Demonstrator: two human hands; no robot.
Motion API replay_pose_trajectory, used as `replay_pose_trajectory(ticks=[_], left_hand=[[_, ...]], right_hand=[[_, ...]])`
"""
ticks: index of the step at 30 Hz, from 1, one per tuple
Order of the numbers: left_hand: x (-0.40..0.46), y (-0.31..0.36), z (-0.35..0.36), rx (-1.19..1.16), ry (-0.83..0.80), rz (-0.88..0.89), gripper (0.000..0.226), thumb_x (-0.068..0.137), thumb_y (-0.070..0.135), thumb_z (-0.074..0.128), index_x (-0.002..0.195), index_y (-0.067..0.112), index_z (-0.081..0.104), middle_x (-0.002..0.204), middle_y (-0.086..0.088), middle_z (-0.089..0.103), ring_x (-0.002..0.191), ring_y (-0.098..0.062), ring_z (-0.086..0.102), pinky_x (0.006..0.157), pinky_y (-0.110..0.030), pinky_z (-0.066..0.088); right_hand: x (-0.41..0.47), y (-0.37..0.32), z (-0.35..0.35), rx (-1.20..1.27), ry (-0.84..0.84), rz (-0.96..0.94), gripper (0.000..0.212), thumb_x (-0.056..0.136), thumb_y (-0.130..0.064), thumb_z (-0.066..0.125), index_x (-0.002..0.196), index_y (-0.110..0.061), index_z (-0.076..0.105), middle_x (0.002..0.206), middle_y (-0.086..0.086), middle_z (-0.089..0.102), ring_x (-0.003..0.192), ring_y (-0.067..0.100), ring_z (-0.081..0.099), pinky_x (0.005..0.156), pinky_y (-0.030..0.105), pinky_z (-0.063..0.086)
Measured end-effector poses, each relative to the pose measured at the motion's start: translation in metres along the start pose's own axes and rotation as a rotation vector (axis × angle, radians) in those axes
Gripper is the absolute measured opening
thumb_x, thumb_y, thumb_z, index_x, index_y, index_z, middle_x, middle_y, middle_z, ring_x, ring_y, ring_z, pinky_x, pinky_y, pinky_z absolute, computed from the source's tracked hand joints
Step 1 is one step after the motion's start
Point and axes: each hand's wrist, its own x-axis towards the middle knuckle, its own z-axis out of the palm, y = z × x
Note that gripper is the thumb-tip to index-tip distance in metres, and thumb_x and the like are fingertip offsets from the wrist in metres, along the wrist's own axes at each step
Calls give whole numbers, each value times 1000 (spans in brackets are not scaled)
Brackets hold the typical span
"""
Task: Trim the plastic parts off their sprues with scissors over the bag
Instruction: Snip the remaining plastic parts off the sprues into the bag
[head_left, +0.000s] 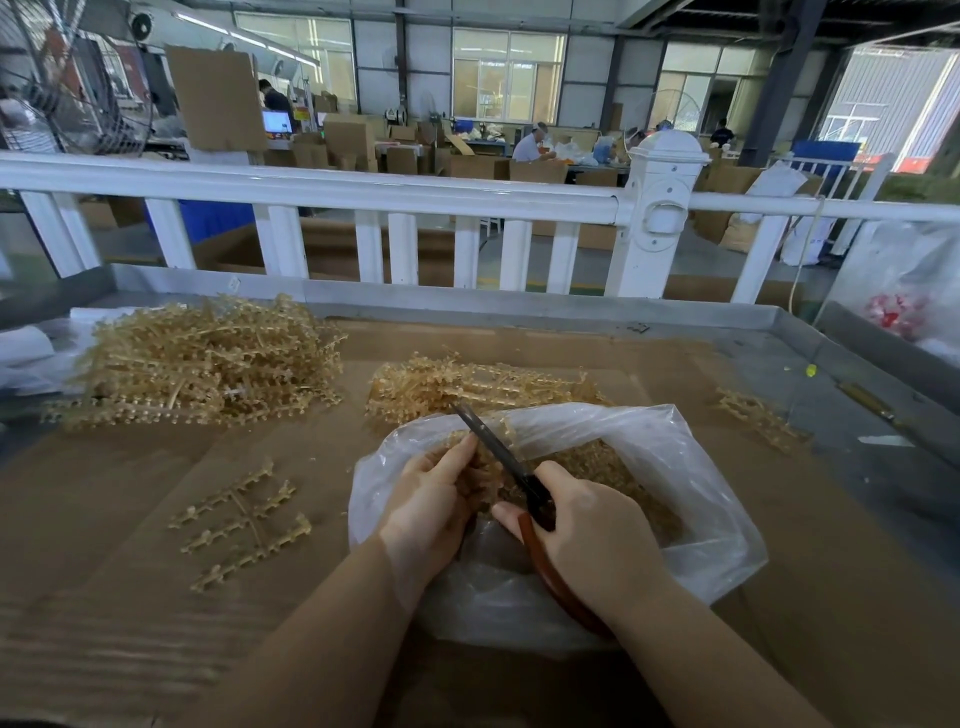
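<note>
Head view: two hands cut plastic bits over a bag.

The right hand (592, 530) has its fingers curled tight round the red handles of the scissors (511, 467); the dark blades point up & away, only a bit apart. The left hand (434, 499) pinches a small tan sprue (485, 475) w/ bent fingers, right by the blades. Both hands are over the clear bag (691, 499), which has cut tan bits inside. A big sprue pile (202, 358) lies far left, a 2nd pile (457, 384) just behind the bag, a few loose sprues (244, 519) near left. No words can be read.
</note>
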Motion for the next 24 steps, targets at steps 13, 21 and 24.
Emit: replay_pose_trajectory(ticks=[13, 21, 24], left_hand=[[4, -3, -3, -140, -52, 4, 20, 96, 8, 47, 105, -5, 60, 94, -22, 62, 88, -33, 61, 90, -42, 49], [2, -5, -4, -188, -92, 26, 22, 95, 8, 48, 110, -3, 61, 109, -23, 62, 104, -33, 58, 105, -46, 40], [1, -5, -4, -172, -124, 53, 25, 91, 10, 52, 110, -4, 61, 112, -26, 63, 106, -36, 60, 106, -48, 39]], right_hand=[[5, 0, -11, 70, -16, 117, 29, 90, -56, 46, 90, -27, 46, 77, -8, 56, 73, 9, 56, 70, 25, 47], [3, 2, -7, 59, 26, 139, 27, 88, -56, 50, 93, -29, 50, 77, -11, 58, 70, 4, 56, 65, 17, 44], [2, 2, -5, 44, 37, 140, 27, 88, -56, 51, 95, -30, 51, 77, -12, 58, 69, 2, 54, 60, 11, 37]])
